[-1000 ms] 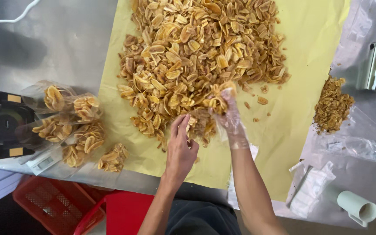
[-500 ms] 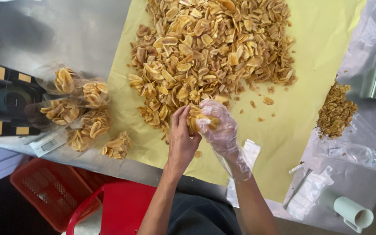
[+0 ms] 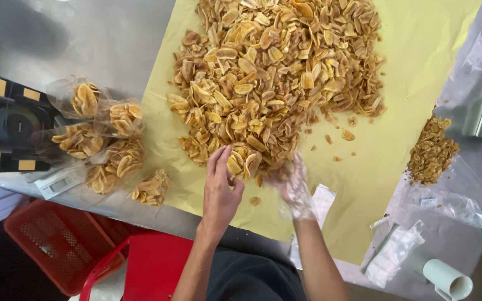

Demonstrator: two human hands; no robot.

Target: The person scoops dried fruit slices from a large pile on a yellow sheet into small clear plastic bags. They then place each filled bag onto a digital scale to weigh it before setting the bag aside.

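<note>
Spillage is the likely fault: left hand (image 3: 220, 192), bare, and gloved right hand (image 3: 295, 187) cup chips (image 3: 244, 163) loosely at the pile's (image 3: 277, 78) near edge, so pieces may drop onto paper (image 3: 403, 72).

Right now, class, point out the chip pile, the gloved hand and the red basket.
chip pile (image 3: 277, 83), head view, middle of heap
gloved hand (image 3: 295, 188), head view, back of hand
red basket (image 3: 57, 245), head view, mesh floor
</note>
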